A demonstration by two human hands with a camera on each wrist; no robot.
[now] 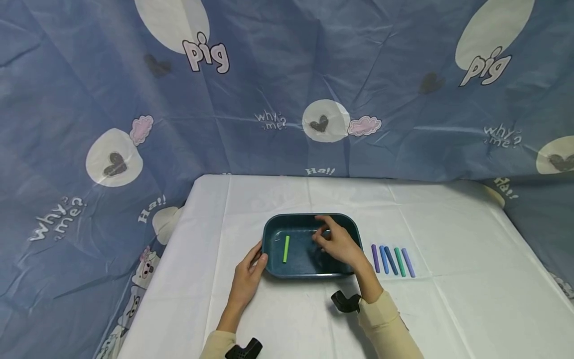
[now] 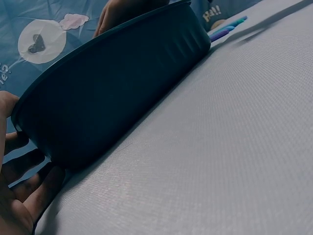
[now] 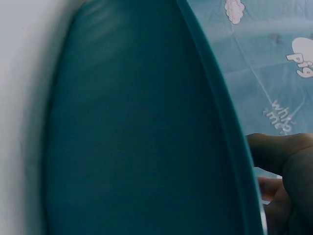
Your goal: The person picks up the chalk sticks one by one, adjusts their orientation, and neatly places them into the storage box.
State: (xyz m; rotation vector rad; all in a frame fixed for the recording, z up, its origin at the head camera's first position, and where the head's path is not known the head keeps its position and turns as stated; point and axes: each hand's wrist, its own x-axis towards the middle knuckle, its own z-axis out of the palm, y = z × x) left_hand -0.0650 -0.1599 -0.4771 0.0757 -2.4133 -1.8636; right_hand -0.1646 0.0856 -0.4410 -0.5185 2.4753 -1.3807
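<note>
A dark teal tray [image 1: 287, 275] with raised walls stands on the white cloth. My left hand [image 1: 245, 280] holds its left end; in the left wrist view the thumb is at the rim and the fingers [image 2: 46, 191] lie against the outer wall. Inside the tray, toward the left, lies a bright green chalk-like stick [image 1: 286, 249]. My right hand [image 1: 339, 244] hovers over the tray's right half, index finger extended, with nothing visible in its fingers. In the right wrist view the tray wall [image 3: 137, 127] covers part of that hand.
Several similar sticks lie side by side right of the tray: a purple one [image 1: 375, 258], two blue ones, a green one [image 1: 399, 262] and a violet one [image 1: 408, 263]. A printed blue curtain [image 1: 269, 159] hangs behind the white-covered table [image 1: 471, 299].
</note>
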